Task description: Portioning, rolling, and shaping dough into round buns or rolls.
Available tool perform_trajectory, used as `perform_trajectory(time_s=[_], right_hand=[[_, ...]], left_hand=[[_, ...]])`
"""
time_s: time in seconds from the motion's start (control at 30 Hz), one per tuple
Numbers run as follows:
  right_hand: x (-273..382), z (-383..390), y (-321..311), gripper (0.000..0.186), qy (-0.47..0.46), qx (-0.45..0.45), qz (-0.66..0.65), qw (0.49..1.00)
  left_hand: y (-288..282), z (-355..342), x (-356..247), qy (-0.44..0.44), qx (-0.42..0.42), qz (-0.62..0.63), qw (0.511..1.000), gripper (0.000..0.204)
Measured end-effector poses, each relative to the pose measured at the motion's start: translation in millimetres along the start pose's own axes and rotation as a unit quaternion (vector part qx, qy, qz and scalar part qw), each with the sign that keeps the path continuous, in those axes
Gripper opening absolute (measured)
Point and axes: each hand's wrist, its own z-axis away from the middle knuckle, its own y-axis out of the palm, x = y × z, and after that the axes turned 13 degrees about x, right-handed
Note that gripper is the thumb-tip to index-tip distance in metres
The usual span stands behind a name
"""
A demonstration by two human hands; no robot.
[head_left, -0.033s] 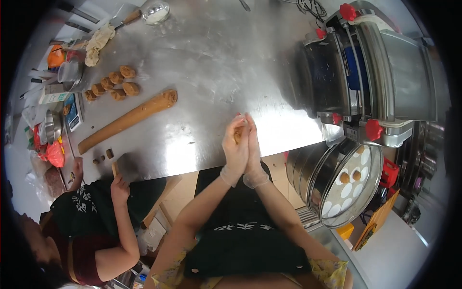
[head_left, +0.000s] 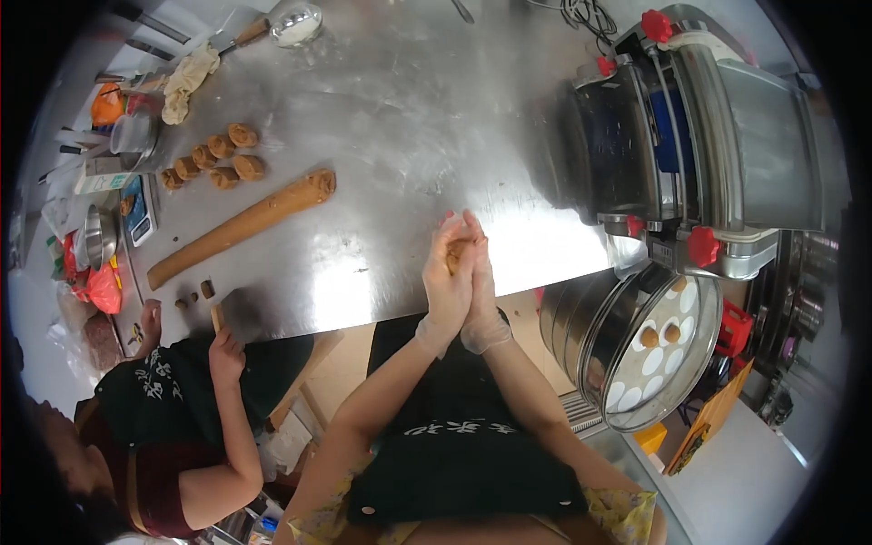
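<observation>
Both my hands wear clear plastic gloves and press palm to palm just past the table's near edge. Between them sits a piece of brown dough [head_left: 456,257], partly hidden by the fingers. My left hand [head_left: 442,289] cups it from the left, and my right hand [head_left: 481,286] lies along the other side. Left of my hands, a long brown dough log [head_left: 243,229] rests at a slant on the metal table [head_left: 400,127]. Several cut dough pieces [head_left: 222,177] stand in loose rows beyond it.
A co-worker's hand [head_left: 226,354] holds a wooden-handled scraper [head_left: 218,316] at the near left. A machine with red knobs [head_left: 672,145] stands at the right. Below it, a round steamer [head_left: 623,420] holds white paper discs and several dough balls. A scale [head_left: 141,211] sits far left.
My hands have shifted slightly against each other, and more of the brown dough shows between them. The log and cut pieces have stayed in place.
</observation>
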Motion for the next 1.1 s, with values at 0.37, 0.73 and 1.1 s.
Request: perform_trajectory(time_s=[0.37,0.73,1.1], right_hand=[[43.8,1.4,11.2,0.075,0.077,0.115,-0.166,0.976],[76.8,-30.1,-20.5,0.069,0.262,0.265,-0.13,0.919],[103.6,-44.3,-30.2,0.066,0.237,0.211,-0.109,0.942]], left_hand=[[-22.6,-7.2,-31.8,-0.083,0.135,0.238,0.958,0.074],[-20.7,-30.2,-59.9,0.019,0.168,-0.025,0.985,0.069],[1.9,-47.1,-62.0,0.101,0.055,-0.202,0.973,0.067]])
